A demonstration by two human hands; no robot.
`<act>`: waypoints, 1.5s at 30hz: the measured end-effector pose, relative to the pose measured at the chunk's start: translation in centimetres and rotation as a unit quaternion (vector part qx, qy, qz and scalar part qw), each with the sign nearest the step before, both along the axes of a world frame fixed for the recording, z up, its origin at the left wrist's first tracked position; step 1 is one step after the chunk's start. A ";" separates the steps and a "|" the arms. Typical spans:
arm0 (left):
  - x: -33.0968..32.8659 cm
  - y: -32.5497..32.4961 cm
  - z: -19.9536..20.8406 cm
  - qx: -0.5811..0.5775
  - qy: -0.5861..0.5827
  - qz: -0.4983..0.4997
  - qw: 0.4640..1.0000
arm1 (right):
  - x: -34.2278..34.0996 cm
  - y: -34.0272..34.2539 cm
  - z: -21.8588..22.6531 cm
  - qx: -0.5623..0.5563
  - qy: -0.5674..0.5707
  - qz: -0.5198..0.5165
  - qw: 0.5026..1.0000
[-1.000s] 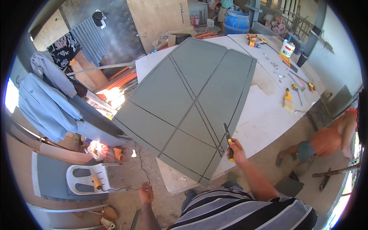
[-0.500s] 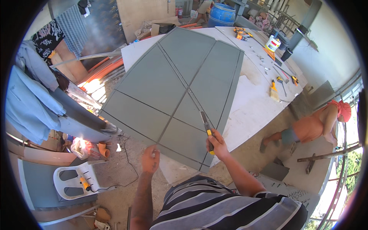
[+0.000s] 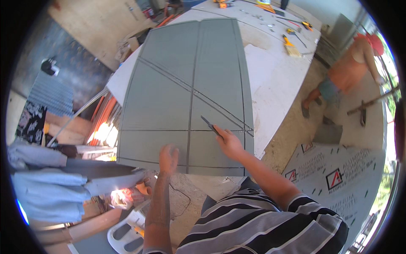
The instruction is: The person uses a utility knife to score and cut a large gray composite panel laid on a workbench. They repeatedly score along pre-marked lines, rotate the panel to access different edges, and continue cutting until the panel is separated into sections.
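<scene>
A large grey-green panel [image 3: 163, 101] with dark straight grooves lies on a white table. Two close slanting lines cross its middle groove. My right hand [image 3: 229, 144] is closed round a utility knife [image 3: 209, 124] over the right half of the panel, the blade pointing up and to the left. Whether the blade touches the panel I cannot tell. My left hand [image 3: 168, 159] is at the panel's near edge, left of the middle groove. Its fingers are smeared by motion, and no held thing shows.
On the white table [image 3: 270, 80] lie a brush [image 3: 291, 46], a drill [image 3: 223, 3] and several hand tools. A person in orange [image 3: 349, 70] bends at the right. Printed sheets [image 3: 330, 186] lean low right; a white chair [image 3: 127, 233] and blue clothes [image 3: 50, 190] are at left.
My view has turned, so the panel looks straighter. My right hand has shifted, and the knife now lies left of the slanting lines. My left hand has come up over the panel's near edge.
</scene>
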State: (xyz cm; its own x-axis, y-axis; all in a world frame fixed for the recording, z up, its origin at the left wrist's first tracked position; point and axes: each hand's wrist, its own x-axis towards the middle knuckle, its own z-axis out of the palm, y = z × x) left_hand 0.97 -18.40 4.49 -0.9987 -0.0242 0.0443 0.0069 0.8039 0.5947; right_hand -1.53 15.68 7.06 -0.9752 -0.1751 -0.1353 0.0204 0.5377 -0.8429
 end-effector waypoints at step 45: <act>-11.7 1.3 -4.7 -0.162 0.040 0.015 0.986 | -14.4 -10.3 -3.7 0.255 -0.034 -0.112 0.960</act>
State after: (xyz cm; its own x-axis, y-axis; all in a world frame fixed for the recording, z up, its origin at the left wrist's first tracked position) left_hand -10.75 -17.10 -0.23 -0.9908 -0.0253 0.1332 0.0168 0.9519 0.3058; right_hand -15.89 5.39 3.32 -0.9663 0.1448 -0.2129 0.2303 0.8559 -0.4631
